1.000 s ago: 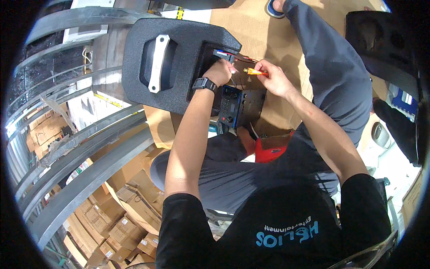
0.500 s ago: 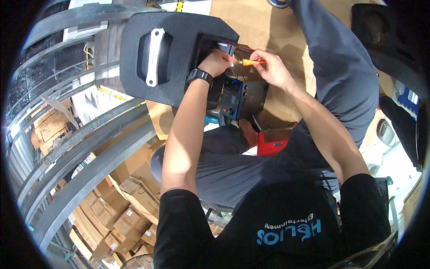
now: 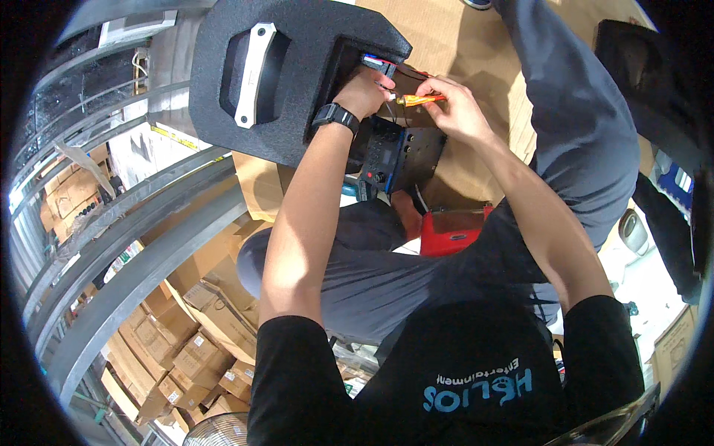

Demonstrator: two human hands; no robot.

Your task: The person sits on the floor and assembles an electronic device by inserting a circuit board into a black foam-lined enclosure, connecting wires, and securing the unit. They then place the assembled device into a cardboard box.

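Near the right end of the blk speaker cab (image 3: 312, 44), a sm. yellow-orange tube (image 3: 419, 99) is held approx. horiz., nozzle twd the left. R hand (image 3: 451, 105) has it pinched btwn thumb & fingers, grip closed. Just beside the nozzle is a sm. white connector (image 3: 391, 96), at the fingertips of the L hand (image 3: 363, 92); that hand is curled nearly closed & seems to pinch it, tho the exact grip is partly hidden. Can't tell if nozzle & connector touch. Blk watch (image 3: 335, 117) on L wrist.

Just above the L hand, a blue-and-blk block (image 3: 379, 64) sits at the cab's recess, w/ red & blk wires (image 3: 407, 70) running right, twd the R hand. Below the hands: blk control panel unit (image 3: 385, 160) w/ knobs & sockets, tilted. Cab also has a silver handle (image 3: 255, 74), left of the recess.

Further out: red bag (image 3: 450, 234) below the panel unit, near the person's legs; brown sheet (image 3: 439, 33) under the work area. Far left, curved-looking grey metal rails (image 3: 141, 301); lower left, stacked cardboard boxes (image 3: 197, 357) & part of a round wire fan guard (image 3: 219, 431).
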